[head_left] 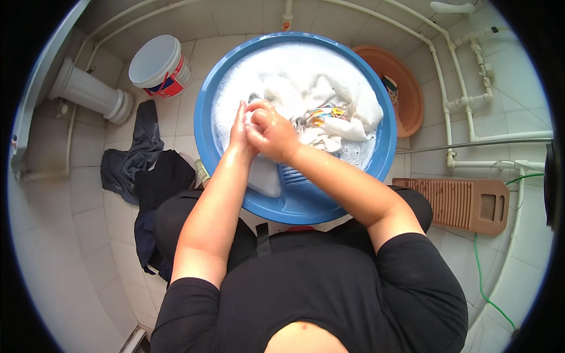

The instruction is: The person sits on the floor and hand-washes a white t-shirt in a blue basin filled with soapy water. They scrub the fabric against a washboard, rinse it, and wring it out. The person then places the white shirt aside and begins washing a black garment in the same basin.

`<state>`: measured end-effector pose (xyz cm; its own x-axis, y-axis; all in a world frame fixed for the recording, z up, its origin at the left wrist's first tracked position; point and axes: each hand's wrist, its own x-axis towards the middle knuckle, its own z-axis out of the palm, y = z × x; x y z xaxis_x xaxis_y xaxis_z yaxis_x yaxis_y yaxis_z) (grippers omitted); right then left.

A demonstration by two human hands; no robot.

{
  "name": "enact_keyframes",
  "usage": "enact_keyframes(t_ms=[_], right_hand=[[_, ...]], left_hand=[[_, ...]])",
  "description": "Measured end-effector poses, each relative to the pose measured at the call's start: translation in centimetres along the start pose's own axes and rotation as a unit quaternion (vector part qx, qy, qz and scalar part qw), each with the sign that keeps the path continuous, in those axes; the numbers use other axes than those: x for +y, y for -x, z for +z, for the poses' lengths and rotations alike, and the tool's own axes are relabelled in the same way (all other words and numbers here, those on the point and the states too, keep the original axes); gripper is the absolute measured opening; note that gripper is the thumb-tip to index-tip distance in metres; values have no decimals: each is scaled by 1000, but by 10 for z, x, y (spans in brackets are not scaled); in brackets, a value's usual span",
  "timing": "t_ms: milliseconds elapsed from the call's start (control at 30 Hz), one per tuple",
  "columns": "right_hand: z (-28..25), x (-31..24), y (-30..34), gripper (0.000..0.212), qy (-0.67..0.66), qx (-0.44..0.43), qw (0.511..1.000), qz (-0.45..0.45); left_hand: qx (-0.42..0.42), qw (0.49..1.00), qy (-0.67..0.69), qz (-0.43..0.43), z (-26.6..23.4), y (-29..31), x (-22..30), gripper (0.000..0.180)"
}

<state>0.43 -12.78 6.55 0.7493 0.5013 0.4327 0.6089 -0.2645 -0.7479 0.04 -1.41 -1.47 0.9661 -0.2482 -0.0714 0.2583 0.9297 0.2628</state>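
Over the near left part of a blue basin (204,112), my two hands meet. My left hand (238,134) stands nearly edge-on, with its fingers stretched out and its palm toward the right one. My right hand (272,132) is curled closed against that palm. A bit of white shows between them; whether it is suds or cloth I cannot tell. White soap foam (282,56) covers much of the water. A wet white cloth (353,106) with a colourful print lies bunched in the foam just beyond and right of my hands. The basin's ribbed washboard part (297,175) shows nearest me.
A white bucket (155,62) stands at the back left. Dark clothes (138,159) lie on the tiled floor at left. Behind the basin at right is a brown tub (412,97). A brown washboard (456,203), pipes (444,117) and a green hose (479,270) are at right.
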Motion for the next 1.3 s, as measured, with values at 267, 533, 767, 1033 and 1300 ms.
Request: enact_keyframes(t_ms=[267, 533, 767, 1033, 1300], right_hand=[[0, 21, 7, 23, 28, 51, 998, -10], [-3, -23, 22, 20, 19, 67, 997, 18], [-15, 34, 13, 28, 52, 92, 981, 165], [-3, 14, 6, 36, -129, 64, 953, 266], [11, 77, -14, 34, 72, -143, 983, 89]], left_hand=[[313, 944, -98, 17, 71, 6, -29, 39], [127, 989, -52, 52, 7, 22, -39, 36], [326, 942, -79, -7, 70, 10, -54, 32], [318, 940, -100, 75, 42, 6, -24, 36], [397, 882, -98, 235, 17, 6, 27, 43]])
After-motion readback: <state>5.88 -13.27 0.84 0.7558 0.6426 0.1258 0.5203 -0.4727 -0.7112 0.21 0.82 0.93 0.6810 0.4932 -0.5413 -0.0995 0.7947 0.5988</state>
